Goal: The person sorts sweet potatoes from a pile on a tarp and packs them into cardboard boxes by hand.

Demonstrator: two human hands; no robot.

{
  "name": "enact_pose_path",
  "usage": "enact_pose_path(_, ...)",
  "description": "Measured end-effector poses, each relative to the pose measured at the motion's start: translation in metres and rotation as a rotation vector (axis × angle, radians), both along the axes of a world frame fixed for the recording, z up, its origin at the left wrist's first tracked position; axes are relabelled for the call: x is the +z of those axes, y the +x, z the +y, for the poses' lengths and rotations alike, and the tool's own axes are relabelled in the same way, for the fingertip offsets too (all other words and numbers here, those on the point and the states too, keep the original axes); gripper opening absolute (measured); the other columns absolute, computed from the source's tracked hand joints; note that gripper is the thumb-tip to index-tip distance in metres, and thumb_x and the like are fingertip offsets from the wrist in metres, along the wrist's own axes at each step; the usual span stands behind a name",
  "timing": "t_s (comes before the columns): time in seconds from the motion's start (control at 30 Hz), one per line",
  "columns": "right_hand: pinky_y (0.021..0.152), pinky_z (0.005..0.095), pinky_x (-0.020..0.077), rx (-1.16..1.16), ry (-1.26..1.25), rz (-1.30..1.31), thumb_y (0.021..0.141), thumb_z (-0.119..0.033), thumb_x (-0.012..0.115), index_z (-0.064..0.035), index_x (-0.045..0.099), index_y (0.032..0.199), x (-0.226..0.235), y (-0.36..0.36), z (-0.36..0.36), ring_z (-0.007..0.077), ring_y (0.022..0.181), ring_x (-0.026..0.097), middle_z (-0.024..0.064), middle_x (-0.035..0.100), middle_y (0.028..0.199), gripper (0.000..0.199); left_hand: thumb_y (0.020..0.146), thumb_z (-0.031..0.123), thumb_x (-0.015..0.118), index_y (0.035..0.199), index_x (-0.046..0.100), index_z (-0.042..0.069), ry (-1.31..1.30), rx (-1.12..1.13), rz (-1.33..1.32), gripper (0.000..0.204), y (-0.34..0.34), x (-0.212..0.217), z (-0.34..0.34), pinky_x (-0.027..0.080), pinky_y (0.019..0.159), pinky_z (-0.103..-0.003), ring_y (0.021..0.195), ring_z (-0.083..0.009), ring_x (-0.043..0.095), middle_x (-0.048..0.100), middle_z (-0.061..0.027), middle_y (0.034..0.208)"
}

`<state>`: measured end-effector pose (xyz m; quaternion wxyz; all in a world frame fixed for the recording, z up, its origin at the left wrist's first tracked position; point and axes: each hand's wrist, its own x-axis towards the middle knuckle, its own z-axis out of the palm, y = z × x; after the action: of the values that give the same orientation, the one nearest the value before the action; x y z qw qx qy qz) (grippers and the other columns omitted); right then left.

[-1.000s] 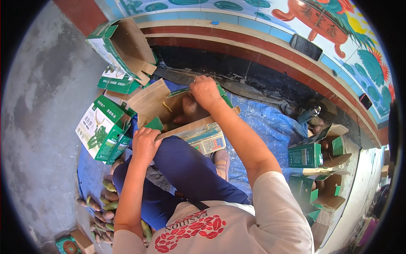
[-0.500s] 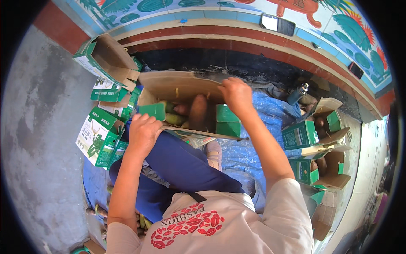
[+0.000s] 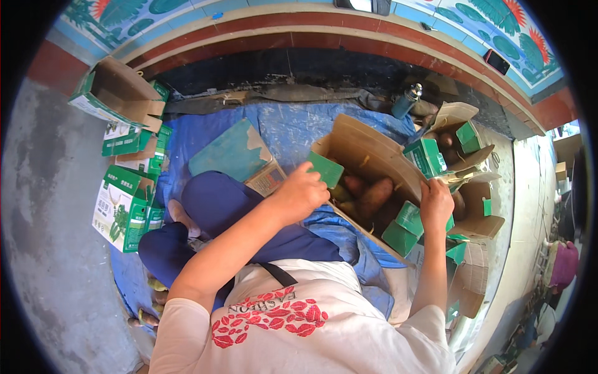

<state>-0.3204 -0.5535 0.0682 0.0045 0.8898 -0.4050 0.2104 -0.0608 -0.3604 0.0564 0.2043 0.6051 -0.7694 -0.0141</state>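
Two hands point(image 3: 302, 193) gripping open carton point(image 3: 367, 156), sweet potatoes point(image 3: 374, 196) between

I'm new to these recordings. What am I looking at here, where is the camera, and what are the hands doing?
No machine here: a person sits on a blue tarp, filmed by a fisheye camera on their own head looking down, so edges curve. The left hand grips a green flap of an open box; the right hand holds the flap opposite. Inside lie reddish-brown sweet potatoes. More green boxes lie on the left, others on the right, and a bottle stands by the wall.
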Motion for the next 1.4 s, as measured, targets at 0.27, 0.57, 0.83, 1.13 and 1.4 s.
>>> enact_pose_path(0.27, 0.061, 0.0422, 0.0492, -0.275, 0.122, 0.357, 0.080, -0.020, 0.061, -0.0056, 0.057, 0.080, -0.059, -0.067, -0.015, 0.0315, 0.075, 0.062, 0.0127, 0.062, 0.077, 0.015, 0.074, 0.015, 0.064, 0.085, 0.065, 0.010, 0.037, 0.244, 0.088, 0.013, 0.023, 0.025, 0.016, 0.036, 0.096, -0.045, 0.090, -0.0208, 0.058, 0.065, -0.0029, 0.089)
enact_pose_path(0.57, 0.069, 0.0389, 0.0489, -0.078, 0.027, 0.355, 0.079, -0.028, 0.063, -0.0065, 0.057, 0.087, -0.034, 0.047, -0.012, 0.0315, 0.081, 0.060, 0.0118, 0.059, 0.087, 0.024, 0.079, 0.013, 0.062, 0.093, 0.064, 0.006, -0.147, 0.820, 0.097, 0.016, 0.099, 0.068, 0.147, 0.038, 0.094, -0.041, 0.097, -0.0254, 0.058, 0.064, -0.0081, 0.099)
enact_pose_path(0.83, 0.069, 0.0452, 0.0469, 0.118, 0.132, 0.258, 0.079, -0.022, 0.063, -0.0075, 0.059, 0.091, -0.033, 0.082, -0.012, 0.0346, 0.082, 0.060, 0.0140, 0.062, 0.087, 0.019, 0.085, 0.014, 0.058, 0.096, 0.064, 0.002, -0.342, 1.215, 0.292, 0.017, 0.130, 0.048, 0.252, 0.044, 0.086, -0.035, 0.095, -0.0268, 0.059, 0.064, -0.0121, 0.099)
enact_pose_path(1.13, 0.086, 0.0444, 0.0455, 0.105, 0.555, 0.778, 0.083, -0.028, 0.053, -0.0043, 0.065, 0.095, -0.130, 0.032, -0.044, 0.0368, 0.098, 0.058, 0.0232, 0.061, 0.101, 0.028, 0.092, 0.016, 0.050, 0.102, 0.063, 0.003, -0.377, 1.346, 0.353, 0.021, 0.141, 0.039, 0.281, 0.043, 0.085, -0.029, 0.094, -0.0175, 0.058, 0.064, -0.0101, 0.099)
enact_pose_path(1.4, 0.086, 0.0424, 0.0450, 0.092, 0.779, 0.801, 0.082, -0.027, 0.056, -0.0065, 0.064, 0.101, -0.169, 0.006, -0.055, 0.0376, 0.098, 0.058, 0.0225, 0.062, 0.100, 0.029, 0.096, 0.018, 0.042, 0.108, 0.058, -0.003, -0.463, 1.364, 0.414, 0.029, 0.144, 0.039, 0.304, 0.040, 0.090, -0.029, 0.100, -0.0179, 0.057, 0.063, -0.0111, 0.104)
